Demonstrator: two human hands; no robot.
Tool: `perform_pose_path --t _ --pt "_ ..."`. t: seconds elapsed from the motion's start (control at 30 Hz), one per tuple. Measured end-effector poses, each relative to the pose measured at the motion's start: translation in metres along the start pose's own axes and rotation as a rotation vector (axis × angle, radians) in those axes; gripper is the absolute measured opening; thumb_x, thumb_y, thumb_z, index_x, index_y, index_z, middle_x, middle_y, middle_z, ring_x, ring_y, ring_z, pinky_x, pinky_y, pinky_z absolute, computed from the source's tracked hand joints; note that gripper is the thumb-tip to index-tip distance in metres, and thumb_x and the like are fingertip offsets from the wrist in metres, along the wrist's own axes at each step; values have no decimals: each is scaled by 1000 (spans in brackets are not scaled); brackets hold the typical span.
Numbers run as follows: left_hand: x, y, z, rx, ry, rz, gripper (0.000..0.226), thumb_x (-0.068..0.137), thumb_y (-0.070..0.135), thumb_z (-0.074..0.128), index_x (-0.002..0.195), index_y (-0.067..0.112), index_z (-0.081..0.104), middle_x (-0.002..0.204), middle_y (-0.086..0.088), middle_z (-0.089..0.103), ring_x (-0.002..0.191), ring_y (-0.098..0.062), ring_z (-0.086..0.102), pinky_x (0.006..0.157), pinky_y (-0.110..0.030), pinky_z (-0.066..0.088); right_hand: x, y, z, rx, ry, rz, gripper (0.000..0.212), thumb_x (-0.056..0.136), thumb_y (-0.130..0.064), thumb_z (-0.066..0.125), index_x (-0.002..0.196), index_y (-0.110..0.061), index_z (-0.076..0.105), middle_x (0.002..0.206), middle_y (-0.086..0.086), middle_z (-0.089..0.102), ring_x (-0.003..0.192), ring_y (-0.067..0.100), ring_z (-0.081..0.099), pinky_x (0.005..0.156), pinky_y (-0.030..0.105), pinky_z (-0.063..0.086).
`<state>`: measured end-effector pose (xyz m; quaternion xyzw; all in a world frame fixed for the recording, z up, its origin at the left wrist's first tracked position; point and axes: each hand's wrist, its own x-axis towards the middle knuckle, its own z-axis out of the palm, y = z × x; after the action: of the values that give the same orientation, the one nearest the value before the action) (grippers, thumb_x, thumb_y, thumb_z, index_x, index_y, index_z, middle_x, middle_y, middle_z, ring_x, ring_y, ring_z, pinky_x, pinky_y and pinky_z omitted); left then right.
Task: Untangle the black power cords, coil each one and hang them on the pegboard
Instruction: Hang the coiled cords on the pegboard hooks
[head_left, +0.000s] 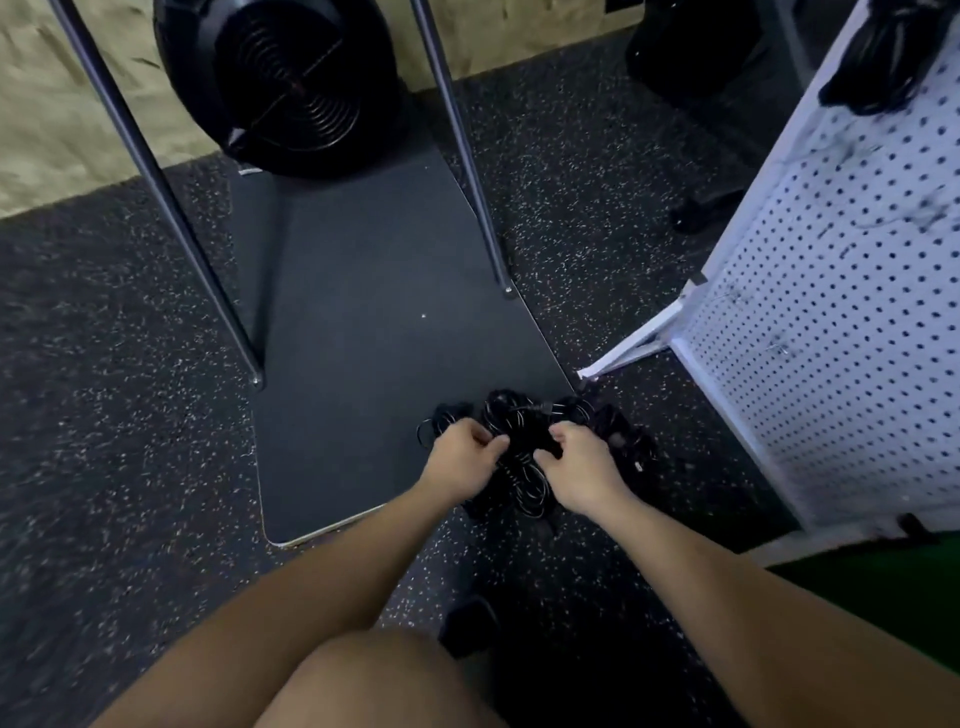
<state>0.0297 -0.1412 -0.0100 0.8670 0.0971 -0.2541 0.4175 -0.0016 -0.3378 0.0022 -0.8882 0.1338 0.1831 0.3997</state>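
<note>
Untangling was underway: the left hand (460, 451) and right hand (582, 464) each pinched, apparently, strands of the cord tangle (524, 457) between them; next, drawing one cord free.

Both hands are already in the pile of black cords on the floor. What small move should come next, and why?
Probably pull the hands gently apart. The left hand and right hand each grip the tangled cords, which are bunched in one knot beside the pegboard, so no single cord is free to coil.

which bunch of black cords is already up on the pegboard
The cord bundle hanging near the top of the white pegboard. The other, a tangled cord pile, lies on the floor, gripped by the left hand and right hand.
</note>
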Motion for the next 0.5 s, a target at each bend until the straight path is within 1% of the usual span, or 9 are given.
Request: perform_pose_path --t 0.07,0.13,0.2,0.23,0.27,0.33,0.4,0.47,0.5 --pt "14 -17 18 7 48 -91 64 82 75 70 106 17 59 91 -3 78 84 -22 75 78 -42 61 9 7 10 7 -48 13 58 106 -30 71 158 -11 52 154 7 61 141 26 59 117 38 49" --pt "32 -34 34 -26 74 -136 89 70 85 65 106 4 62 88 -6 76 76 -22 73 67 -38 56 17 11 20 5 -102 4 59 108 -29 68 161 -13 48 158 7 57 144 25 56 119 40 46" --pt "52 -54 50 -75 77 -132 96 72 86 66 105 -4 66 81 -7 73 65 -21 67 58 -35 51 24 14 28 -19 -111 -6 58 109 -30 66 162 -14 48 160 8 53 144 27 55 120 42 46" --pt "55 -57 55 -113 85 -139 95 74 86 69 104 -4 66 80 -7 74 64 -22 66 58 -38 55 27 16 31 -23 -106 4 59 109 -31 66 162 -14 47 161 9 50 144 27 55 119 42 46" --pt "58 -60 60 -162 90 -150 91 74 86 71 105 1 65 83 -7 75 66 -23 68 61 -44 60 30 17 33 -29 -100 14 59 109 -31 66 162 -13 47 160 10 49 143 28 55 119 42 47" --pt "48 -48 60 -280 121 -177 76 73 81 76 108 15 58 93 -8 77 79 -26 76 74 -52 66 35 19 34 -20 -104 38 60 108 -28 68 162 -12 48 158 12 52 140 28 57 117 39 47" --pt "22 -18 50 -383 114 -220 62 81 65 83 112 21 53 102 -10 76 90 -30 79 78 -55 68 36 20 33 68 -138 88 59 106 -21 71 161 -10 51 155 12 58 139 26 60 115 33 47" --pt "8 -3 44 -448 92 -227 48 92 42 86 117 15 55 106 -13 75 94 -32 79 77 -55 69 33 21 30 141 -158 129 55 105 -15 74 157 -10 57 150 9 64 137 23 62 110 27 45" --pt "2 -1 41 -433 93 -215 44 93 36 87 117 13 58 105 -13 76 93 -31 79 76 -54 69 30 21 29 157 -146 126 53 104 -14 74 155 -11 60 147 8 66 136 22 63 110 26 45"
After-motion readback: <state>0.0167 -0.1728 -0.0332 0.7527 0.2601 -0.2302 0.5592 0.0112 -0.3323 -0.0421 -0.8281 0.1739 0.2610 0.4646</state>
